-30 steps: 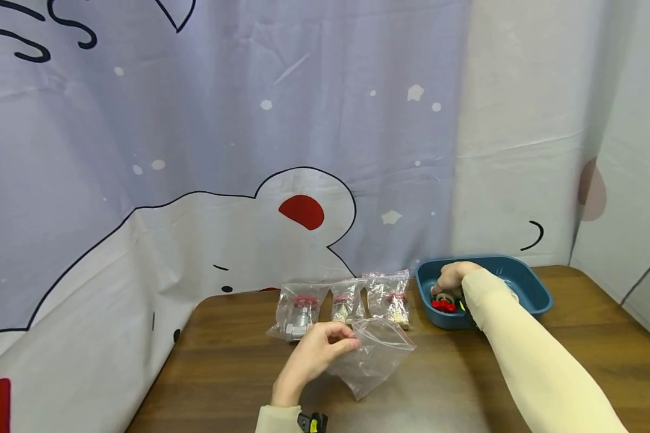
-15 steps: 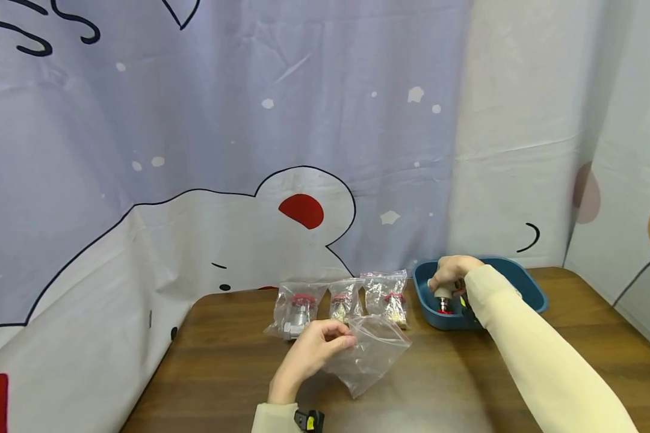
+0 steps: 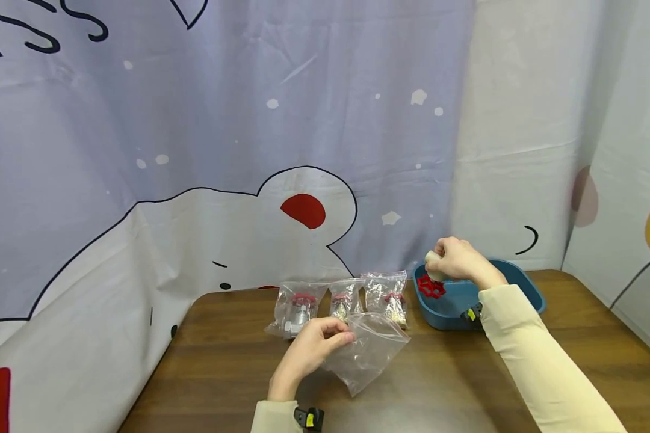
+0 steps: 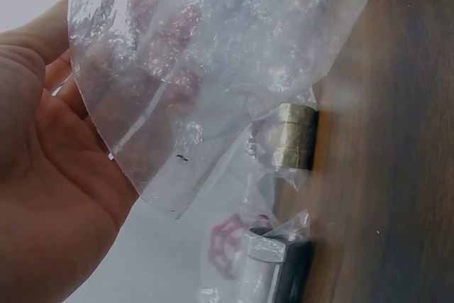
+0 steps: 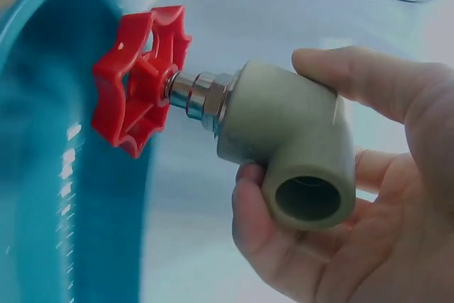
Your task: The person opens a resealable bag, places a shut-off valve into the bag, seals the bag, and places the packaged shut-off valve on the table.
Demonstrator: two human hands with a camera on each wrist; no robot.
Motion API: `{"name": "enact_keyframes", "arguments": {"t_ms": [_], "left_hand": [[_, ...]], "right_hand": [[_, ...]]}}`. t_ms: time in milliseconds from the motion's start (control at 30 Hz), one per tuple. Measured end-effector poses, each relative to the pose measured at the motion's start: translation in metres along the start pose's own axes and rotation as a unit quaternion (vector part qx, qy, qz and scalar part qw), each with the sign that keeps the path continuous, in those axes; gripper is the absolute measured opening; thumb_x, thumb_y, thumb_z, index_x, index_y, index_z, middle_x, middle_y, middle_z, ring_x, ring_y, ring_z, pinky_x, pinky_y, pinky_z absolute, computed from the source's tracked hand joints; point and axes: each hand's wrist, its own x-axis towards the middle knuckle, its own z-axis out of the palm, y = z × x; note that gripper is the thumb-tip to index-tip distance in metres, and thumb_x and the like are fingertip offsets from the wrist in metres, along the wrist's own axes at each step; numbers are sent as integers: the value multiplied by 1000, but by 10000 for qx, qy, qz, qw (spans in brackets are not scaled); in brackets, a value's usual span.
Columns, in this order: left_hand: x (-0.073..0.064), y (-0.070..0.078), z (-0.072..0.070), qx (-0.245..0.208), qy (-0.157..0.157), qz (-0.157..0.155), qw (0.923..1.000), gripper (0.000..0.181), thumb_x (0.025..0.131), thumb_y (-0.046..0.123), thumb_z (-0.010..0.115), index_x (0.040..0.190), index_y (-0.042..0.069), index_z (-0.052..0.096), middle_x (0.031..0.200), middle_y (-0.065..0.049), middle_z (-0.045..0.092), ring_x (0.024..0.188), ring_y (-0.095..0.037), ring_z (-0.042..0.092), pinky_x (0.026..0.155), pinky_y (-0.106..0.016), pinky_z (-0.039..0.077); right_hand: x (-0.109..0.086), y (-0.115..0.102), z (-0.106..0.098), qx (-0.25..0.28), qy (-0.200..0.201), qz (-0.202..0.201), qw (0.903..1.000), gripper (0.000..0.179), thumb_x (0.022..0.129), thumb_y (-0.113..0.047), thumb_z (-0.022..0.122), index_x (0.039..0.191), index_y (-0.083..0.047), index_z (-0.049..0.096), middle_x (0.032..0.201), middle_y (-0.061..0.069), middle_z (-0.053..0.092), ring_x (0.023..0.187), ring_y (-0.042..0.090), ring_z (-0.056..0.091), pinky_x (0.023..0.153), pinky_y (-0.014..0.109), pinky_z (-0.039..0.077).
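Observation:
My right hand (image 3: 460, 261) grips a valve (image 5: 287, 115) by its pale plastic body, over the left end of the blue bin (image 3: 449, 323). The valve's red handwheel (image 5: 142, 79) points away from the palm, joined by a short metal stem; a round port opens on the body's side. With thumb and fingers, my left hand (image 3: 314, 352) pinches a clear zip bag (image 3: 365, 355) by its upper left edge, and it hangs above the table. Through the left wrist view the bag (image 4: 213, 54) looks flat, with nothing inside.
Three bagged valves stand in a row behind my left hand: a silver one (image 3: 299, 319) at left, a brass one (image 3: 341, 307) in the middle, another brass one (image 3: 395, 307) at right. The wooden table (image 3: 222, 361) ends at a printed curtain (image 3: 222, 240).
My right hand has lifted the valve up out of the blue bin and turned it, so its red handwheel now faces forward and down. My left hand and the bag have hardly moved.

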Motion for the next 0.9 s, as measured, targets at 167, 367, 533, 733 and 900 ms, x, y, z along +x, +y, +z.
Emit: {"name": "enact_keyframes", "arguments": {"t_ms": [167,367,533,733,900], "left_hand": [[1,-1,0,72,48,58,9999,13,92,30,69,88,19,73,83,12,67,74,-6,61,66,-26,49],[1,0,2,66,22,18,10000,13,92,30,69,87,19,72,83,12,67,74,-6,62,67,-26,50],[2,1,6,47,57,31,10000,13,92,30,69,86,18,72,81,11,66,73,-6,61,66,-26,49],[4,0,11,44,130,23,9999,14,91,29,70,86,17,72,79,11,66,71,-5,60,64,-26,49],[4,-1,14,106,192,30,9998,14,90,30,71,87,17,73,80,12,67,71,-5,62,64,-25,50]], "right_hand": [[-26,-23,-10,387,604,-185,9973,28,86,-30,72,96,-6,60,84,8,62,71,23,54,59,34,44],[-70,-54,-11,988,1049,-170,9894,39,86,-41,74,104,-10,60,89,7,66,75,22,58,61,34,44],[-96,-68,1,1597,1168,-64,9802,41,85,-41,75,107,-9,60,74,7,62,67,21,55,56,33,42],[-103,-79,19,1486,1145,-271,9819,35,82,-38,79,102,-15,62,65,3,56,58,19,51,52,31,40],[-107,-89,26,1221,1213,-560,9835,28,81,-34,79,97,-19,62,70,0,57,57,17,51,52,32,42]]}}
